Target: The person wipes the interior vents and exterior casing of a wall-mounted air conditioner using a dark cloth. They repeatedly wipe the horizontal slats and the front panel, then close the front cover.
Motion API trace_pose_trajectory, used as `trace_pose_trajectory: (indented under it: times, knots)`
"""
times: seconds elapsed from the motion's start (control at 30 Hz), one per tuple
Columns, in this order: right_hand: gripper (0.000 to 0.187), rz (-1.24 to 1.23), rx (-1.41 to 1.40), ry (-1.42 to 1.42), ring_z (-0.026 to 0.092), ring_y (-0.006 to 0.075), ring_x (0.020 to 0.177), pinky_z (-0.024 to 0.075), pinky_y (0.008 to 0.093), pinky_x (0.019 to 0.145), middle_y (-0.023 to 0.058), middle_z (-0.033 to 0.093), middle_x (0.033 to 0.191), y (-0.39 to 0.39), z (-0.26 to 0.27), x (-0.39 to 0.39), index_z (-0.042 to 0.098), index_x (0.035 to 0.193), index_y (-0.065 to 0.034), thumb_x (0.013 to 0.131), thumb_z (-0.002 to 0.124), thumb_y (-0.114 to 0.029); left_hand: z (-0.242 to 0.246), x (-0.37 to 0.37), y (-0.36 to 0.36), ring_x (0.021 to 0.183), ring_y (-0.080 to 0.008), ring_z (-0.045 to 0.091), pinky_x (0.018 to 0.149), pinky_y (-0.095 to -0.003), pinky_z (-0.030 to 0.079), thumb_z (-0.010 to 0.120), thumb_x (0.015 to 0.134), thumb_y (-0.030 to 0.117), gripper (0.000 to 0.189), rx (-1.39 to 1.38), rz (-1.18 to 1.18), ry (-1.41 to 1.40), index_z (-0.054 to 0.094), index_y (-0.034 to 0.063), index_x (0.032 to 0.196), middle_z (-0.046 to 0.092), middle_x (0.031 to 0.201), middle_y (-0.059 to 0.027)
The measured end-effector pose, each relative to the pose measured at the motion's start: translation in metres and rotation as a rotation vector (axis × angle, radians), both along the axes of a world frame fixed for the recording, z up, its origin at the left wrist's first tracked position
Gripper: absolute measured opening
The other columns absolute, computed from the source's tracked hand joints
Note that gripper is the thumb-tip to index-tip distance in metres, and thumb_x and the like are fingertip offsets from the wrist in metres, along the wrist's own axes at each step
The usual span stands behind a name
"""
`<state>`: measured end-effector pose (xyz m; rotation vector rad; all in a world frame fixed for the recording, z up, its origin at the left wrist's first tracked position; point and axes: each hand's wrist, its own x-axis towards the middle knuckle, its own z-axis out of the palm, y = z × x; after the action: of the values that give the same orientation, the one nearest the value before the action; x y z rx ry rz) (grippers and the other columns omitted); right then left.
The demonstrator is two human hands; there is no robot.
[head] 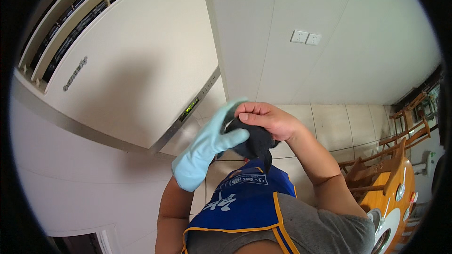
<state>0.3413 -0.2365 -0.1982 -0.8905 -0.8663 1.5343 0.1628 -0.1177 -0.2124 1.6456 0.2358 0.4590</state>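
A light blue rubber glove (197, 162) covers my left hand (226, 132) up past the wrist. Its thumb lies across the front of a crumpled black cloth (252, 144), while the gloved fingers curve behind it. My bare right hand (266, 118) pinches the upper part of that cloth between thumb and fingers. One loose corner hangs down in front of a blue apron (247, 215) with yellow edging and white writing. Both hands are close together at the middle of the view, and the cloth's far side is hidden.
Close on the left stands a white floor-standing air conditioner (141, 60) with louvres (67, 38) and a lit green display (189, 108). Wall sockets (305, 37) sit on the pale wall ahead. Wooden chairs (381, 169) and a round table (408, 180) with dishes are at right, on a tiled floor (330, 123).
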Motion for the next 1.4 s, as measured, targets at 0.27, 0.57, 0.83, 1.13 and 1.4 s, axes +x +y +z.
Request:
trace_pose_trajectory:
  times: [0.27,0.57,0.83,1.13,1.4]
  knots:
    - [0.028,-0.418,0.203,-0.884,0.056,0.0137,0.084,0.0495,0.0316,0.075,0.0054,0.06,0.094,0.039,-0.031,0.063,0.055,0.108,-0.0049,0.089,0.075,-0.003,0.041,0.044,0.002,0.079,-0.0102,0.064,0.068,-0.0295,0.054,0.075,0.1,0.017,0.015,0.046,0.447,0.256,0.07,0.005,0.106,0.069,0.094,-0.0012]
    - [0.024,-0.646,0.999,-1.105,0.064,0.0394,0.089,0.0526,0.0485,0.076,0.017,0.068,0.095,0.09,-0.051,0.034,0.066,0.109,0.0004,0.091,0.063,-0.016,0.036,0.072,-0.042,0.062,-0.029,0.069,0.055,-0.0423,0.056,0.058,0.106,0.047,0.055,1.175,0.008,0.459,0.06,0.0034,0.139,0.069,0.077,-0.01]
    - [0.025,-0.832,0.466,-0.127,0.064,0.0149,0.107,0.0531,0.0323,0.093,0.0032,0.07,0.117,0.116,0.012,0.033,0.065,0.125,-0.0017,0.1,0.06,0.0,0.091,-0.03,-0.03,0.114,-0.032,0.07,0.096,-0.0443,0.056,0.077,0.094,0.039,0.049,1.261,0.565,0.062,0.071,0.0159,0.136,0.07,0.132,-0.0102]
    - [0.026,-0.857,0.76,-0.271,0.066,0.0191,0.108,0.0519,0.0322,0.098,0.0062,0.069,0.118,0.176,0.124,0.018,0.061,0.123,0.0003,0.097,0.058,0.003,0.237,-0.122,0.066,0.117,-0.0352,0.065,0.101,-0.0446,0.052,0.077,0.091,0.019,0.031,1.827,1.306,-0.004,0.074,0.0071,0.12,0.07,0.129,-0.0132]
    - [0.033,-0.796,0.858,-0.326,0.063,0.0107,0.11,0.0482,0.0253,0.096,0.0059,0.07,0.129,0.183,0.17,-0.011,0.062,0.137,0.0049,0.106,0.055,-0.001,0.273,-0.127,0.096,0.082,-0.0232,0.067,0.081,-0.0395,0.052,0.075,0.091,0.021,0.014,1.936,1.202,0.261,0.074,0.0105,0.1,0.07,0.084,-0.0024]
